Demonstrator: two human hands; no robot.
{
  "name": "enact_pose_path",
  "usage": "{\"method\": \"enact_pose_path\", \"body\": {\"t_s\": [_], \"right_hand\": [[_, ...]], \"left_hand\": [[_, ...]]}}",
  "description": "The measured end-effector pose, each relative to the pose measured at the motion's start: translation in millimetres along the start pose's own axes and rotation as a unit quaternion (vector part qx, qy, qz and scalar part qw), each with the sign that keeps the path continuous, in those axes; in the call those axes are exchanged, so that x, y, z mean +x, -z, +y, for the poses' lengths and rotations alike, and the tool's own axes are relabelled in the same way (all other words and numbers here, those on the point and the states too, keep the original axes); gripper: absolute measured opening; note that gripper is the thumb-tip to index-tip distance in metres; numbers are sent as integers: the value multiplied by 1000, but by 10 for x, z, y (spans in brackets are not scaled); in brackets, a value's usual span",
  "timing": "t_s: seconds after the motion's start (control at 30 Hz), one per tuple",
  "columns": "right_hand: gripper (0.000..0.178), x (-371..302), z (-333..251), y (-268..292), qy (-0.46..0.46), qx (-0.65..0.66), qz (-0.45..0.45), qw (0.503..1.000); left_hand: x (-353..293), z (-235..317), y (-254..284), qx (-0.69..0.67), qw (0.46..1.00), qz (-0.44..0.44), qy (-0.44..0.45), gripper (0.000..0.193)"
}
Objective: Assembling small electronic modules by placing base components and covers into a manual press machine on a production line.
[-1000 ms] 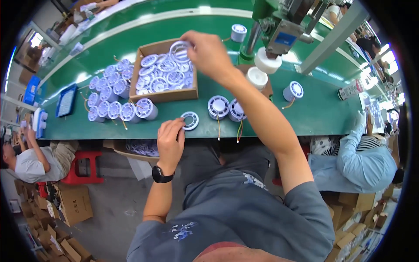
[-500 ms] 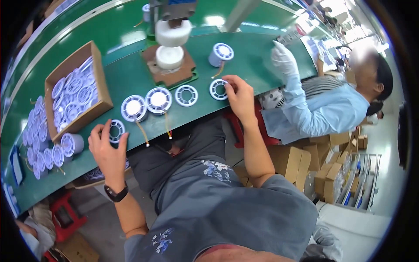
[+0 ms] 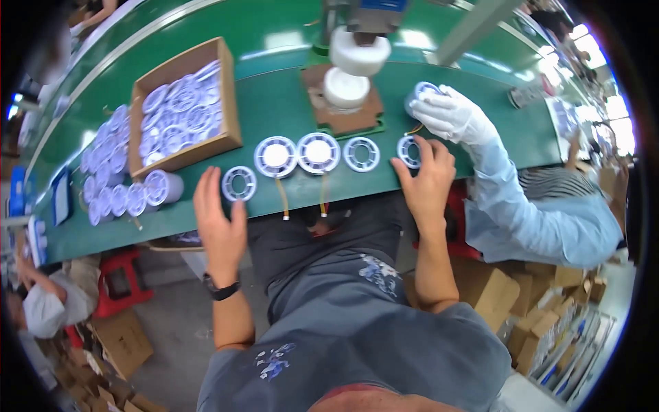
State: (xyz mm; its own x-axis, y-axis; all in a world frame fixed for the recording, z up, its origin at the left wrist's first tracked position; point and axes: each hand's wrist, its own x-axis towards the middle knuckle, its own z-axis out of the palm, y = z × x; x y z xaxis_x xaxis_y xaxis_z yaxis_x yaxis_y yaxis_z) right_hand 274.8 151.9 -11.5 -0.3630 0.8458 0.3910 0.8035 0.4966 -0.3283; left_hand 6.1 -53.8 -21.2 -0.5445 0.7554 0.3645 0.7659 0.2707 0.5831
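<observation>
My left hand [image 3: 221, 218] lies open at the left of a pale lilac plastic ring [image 3: 227, 176], fingers stretched and thumb apart near its lower edge. At the right, my right hand [image 3: 430, 180] is open over the table edge, fingers and thumb spread around a similar ring [image 3: 401, 152] and covering part of it. Between my hands, a third ring [image 3: 348, 162] lies flat. Beside it stand two round lilac parts with white centres, a right one [image 3: 318, 152] and a left one [image 3: 276, 156], each trailing a short wire with a small white plug.
A press with white round pads [image 3: 345, 88] stands behind the row. Far left, a cardboard box [image 3: 233, 117] holds many rings, with lilac cylinders [image 3: 165, 187] beside it. On the right, a co-worker's white-gloved hand [image 3: 456, 115] is on another wired cylinder [image 3: 418, 93].
The view has shifted, so the bench appears further right. Both my hands have spread from their curled poses at the rings. The co-worker's gloved hand has come down onto the cylinder.
</observation>
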Motion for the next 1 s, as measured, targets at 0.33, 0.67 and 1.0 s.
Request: {"method": "enact_pose_path", "body": {"t_s": [0.33, 0.67, 1.0], "right_hand": [[48, -18, 65, -137, 49, 43, 3, 998], [55, 39, -14, -260, 70, 96, 30, 993], [54, 27, -45, -318, 76, 60, 70, 993]], "left_hand": [[9, 34, -89, 60, 998, 4, 5, 69], [703, 218, 120, -186, 959, -122, -177, 78], [843, 196, -29, -223, 936, -202, -186, 78]]}}
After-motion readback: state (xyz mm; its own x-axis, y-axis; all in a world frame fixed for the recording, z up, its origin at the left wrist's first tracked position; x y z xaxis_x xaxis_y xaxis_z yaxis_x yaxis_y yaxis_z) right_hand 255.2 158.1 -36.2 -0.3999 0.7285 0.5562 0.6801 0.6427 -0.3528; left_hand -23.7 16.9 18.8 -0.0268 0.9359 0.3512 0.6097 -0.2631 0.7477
